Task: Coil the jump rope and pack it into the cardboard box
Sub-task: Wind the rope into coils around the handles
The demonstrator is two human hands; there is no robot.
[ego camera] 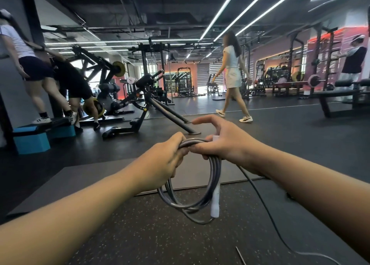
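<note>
The grey jump rope [214, 176] hangs as a coil of several loops between my hands, above the speckled floor. My left hand [164, 162] is closed around the top left of the coil. My right hand [224, 142] grips the top right of the coil, with the forefinger stretched out. A white handle [215, 200] hangs down along the right side of the coil. A loose length of rope [266, 210] trails from under my right wrist down to the floor at the lower right. No cardboard box is in view.
A dark mat [100, 176] lies on the floor under my hands. A slanted black bench machine [148, 108] stands ahead left, blue step blocks [32, 138] at far left with people beside them. A person in white [232, 76] walks across ahead. Weight racks [320, 74] stand at right.
</note>
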